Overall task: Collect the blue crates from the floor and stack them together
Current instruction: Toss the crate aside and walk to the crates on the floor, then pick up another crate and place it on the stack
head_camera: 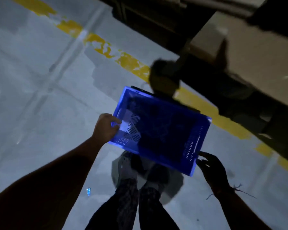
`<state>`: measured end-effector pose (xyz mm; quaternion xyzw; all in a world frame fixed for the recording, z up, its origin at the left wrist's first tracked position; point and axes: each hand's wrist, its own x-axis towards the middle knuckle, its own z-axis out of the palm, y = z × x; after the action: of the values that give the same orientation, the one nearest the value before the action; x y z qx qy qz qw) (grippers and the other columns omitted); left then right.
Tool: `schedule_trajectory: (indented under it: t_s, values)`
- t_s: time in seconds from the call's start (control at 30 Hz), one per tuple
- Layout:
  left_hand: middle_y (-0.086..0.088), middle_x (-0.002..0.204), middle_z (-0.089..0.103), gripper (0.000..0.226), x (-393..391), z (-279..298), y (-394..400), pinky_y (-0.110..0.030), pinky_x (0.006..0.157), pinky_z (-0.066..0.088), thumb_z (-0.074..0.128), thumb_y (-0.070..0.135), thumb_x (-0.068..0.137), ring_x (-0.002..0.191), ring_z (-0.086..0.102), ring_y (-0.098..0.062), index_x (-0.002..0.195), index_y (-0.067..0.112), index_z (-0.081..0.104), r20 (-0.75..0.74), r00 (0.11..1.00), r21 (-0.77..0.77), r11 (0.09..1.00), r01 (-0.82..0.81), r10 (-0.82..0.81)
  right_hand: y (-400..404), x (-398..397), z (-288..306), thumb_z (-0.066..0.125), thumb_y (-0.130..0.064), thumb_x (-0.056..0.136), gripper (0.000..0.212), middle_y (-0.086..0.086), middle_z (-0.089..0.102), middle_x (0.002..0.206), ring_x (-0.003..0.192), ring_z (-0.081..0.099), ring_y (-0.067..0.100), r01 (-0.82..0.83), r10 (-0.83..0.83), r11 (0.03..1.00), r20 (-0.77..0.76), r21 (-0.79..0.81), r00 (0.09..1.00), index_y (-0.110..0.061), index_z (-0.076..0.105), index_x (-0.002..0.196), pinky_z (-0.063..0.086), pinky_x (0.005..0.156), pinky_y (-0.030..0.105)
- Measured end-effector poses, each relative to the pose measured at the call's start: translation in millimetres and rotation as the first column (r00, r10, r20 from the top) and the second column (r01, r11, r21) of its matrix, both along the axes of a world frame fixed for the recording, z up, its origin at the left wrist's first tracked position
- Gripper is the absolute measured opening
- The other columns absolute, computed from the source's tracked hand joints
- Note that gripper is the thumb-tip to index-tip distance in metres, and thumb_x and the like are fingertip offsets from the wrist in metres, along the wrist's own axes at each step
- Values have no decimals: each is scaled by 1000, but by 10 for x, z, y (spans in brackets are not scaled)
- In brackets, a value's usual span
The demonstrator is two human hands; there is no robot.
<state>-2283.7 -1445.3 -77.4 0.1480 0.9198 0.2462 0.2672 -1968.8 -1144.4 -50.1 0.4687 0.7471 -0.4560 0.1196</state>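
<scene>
One blue crate (160,130) is being carried above the grey floor (40,97), open side up, tilted a little, its far end near the worn yellow line (106,48). Left hand (105,128) is gripping the rim of the left short wall, fingers curled over the edge into the crate. Right hand (211,168) is sitting at the near right corner, fingers spread and only lightly touching or just beside the rim; lighting there is dim, so whether it is actually holding is not something I can tell. The crate is hanging between the two hands, above and just ahead of the person's shoes (128,168). No second crate or stack is showing in view. Judgement: step in hand is carrying to the stack. To do it well, the right hand should be closing fully on the rim first, the crate levelling, then lining up walls with the stack below before lowering so it is seating squarely.
</scene>
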Motion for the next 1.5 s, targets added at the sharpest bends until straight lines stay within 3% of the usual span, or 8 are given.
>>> schedule_trajectory:
  t_s: [0.23, 0.4, 0.57, 0.77, 1.07, 1.27, 1.33, 1.5]
  values:
    - [-29, 138, 44, 44, -142, -1194, -123, -40, 106, 42, 58, 44, 64, 131, 45, -41, 97, 24, 78, -26, 1000, -155, 988, 11, -15, 243, -67, -1328, 81, -20, 73, 42, 8, 58, 112, 111, 53, 26, -151, 141, 934, 54, 324, 989, -28, 70, 113, 47, 98, 45]
    - [-26, 104, 63, 25, -410, -1458, -5, -38, 91, 43, 72, 25, 75, 113, 55, -42, 98, 18, 77, -11, 987, -112, 981, 160, -163, 267, -127, -1636, 83, -17, 69, 44, 8, 51, 106, 103, 55, 31, -40, 9, 948, 99, 315, 995, -30, 71, 110, 51, 94, 49]
    - [-7, 57, 61, 29, -595, -1595, 50, -33, 61, 38, 79, 10, 81, 60, 56, -32, 86, 37, 72, 7, 975, -37, 975, 220, -220, 397, -192, -1745, 74, -12, 79, 33, 7, 70, 86, 60, 62, 18, 145, -155, 985, 112, 90, 982, -41, 72, 96, 55, 58, 29]
    - [3, 78, 73, 13, -518, -1504, 39, -26, 69, 43, 72, 19, 89, 67, 60, -11, 96, 30, 74, 91, 980, 1, 984, 175, -175, 445, -182, -1737, 71, -16, 83, 29, 3, 74, 86, 63, 63, 16, 21, -35, 993, 125, 114, 992, -36, 73, 103, 54, 63, 39]
    - [12, 90, 76, 10, -299, 63, -263, -25, 80, 51, 77, 18, 85, 87, 69, -11, 87, 27, 76, 185, 974, 97, 989, 113, -130, 359, -17, -148, 70, -34, 87, 22, -6, 74, 100, 68, 60, 4, -160, 120, 960, 179, 229, 977, -36, 74, 108, 44, 65, 16]
    - [22, 88, 75, 20, -34, 1610, -328, -16, 79, 50, 83, 23, 79, 81, 67, 7, 77, 41, 74, 176, 977, 143, 985, 92, -117, 71, 306, 1550, 76, -32, 82, 12, 8, 75, 100, 92, 68, 21, 92, -94, 989, 13, 113, 995, -32, 76, 93, 51, 86, 25]
    - [24, 86, 74, 26, 32, 2031, -292, -11, 78, 48, 83, 22, 78, 81, 68, 6, 74, 45, 72, 169, 975, 162, 980, 115, -142, -42, 483, 2023, 77, -22, 82, 22, -2, 76, 92, 85, 69, 11, 157, -158, 981, 2, 110, 987, -43, 71, 81, 52, 83, 23]
    - [23, 85, 74, 25, 212, 2885, -131, -7, 76, 46, 82, 14, 79, 84, 68, 4, 80, 37, 73, 137, 944, 216, 939, 266, -299, -375, 1020, 3000, 77, -9, 81, 10, -30, 70, 75, 67, 61, -15, 368, -357, 926, -115, 86, 927, -18, 77, 78, 42, 66, 0]
